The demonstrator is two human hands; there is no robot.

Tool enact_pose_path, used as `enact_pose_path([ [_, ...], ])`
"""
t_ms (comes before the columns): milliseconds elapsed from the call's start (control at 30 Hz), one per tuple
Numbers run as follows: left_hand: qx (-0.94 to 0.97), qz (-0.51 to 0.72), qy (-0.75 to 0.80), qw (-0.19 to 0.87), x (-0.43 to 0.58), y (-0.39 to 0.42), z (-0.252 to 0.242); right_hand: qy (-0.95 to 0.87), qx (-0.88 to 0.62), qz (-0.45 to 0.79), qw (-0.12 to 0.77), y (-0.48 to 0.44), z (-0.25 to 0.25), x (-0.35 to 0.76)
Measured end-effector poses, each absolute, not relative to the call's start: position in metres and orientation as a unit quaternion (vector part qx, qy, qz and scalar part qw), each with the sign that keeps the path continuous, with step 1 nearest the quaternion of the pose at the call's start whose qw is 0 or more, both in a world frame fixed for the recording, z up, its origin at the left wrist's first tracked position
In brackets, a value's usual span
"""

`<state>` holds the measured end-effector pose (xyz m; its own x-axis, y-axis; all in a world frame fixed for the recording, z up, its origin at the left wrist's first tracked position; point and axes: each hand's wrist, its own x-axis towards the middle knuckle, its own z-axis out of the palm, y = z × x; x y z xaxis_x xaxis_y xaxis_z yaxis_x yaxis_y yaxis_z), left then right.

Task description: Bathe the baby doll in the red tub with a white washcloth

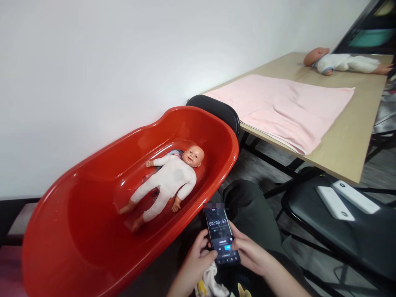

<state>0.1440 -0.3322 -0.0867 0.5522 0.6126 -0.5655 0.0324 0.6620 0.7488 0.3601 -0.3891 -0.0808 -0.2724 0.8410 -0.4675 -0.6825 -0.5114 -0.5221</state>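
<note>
Between both hands is a black smartphone [220,235], its screen lit with a timer and a small blue button. My left hand [201,252] grips its left edge, the thumb by the lower screen. My right hand [243,243] holds the right edge, with the thumb over the blue button. Below the phone, a crumpled white cloth [212,280] with yellow parts lies on my lap. Just beyond my hands stands a red baby bathtub [89,210]. A baby doll [173,175] in a white suit lies on its back inside the tub.
A pink towel [278,107] is spread on the wooden table [346,161] at the right. Another doll [343,62] lies at its far end. Two white devices [335,202] rest on a black chair [306,198]. A black chair back [216,108] stands behind the tub.
</note>
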Motion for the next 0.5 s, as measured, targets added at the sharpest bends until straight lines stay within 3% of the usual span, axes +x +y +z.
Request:
enact_pose_path([
  [500, 0.373, 0.177, 0.448, 0.793, 0.140, -0.331, -0.087, -0.111, -0.382, 0.783, 0.479, -0.394, -0.099, 0.361],
])
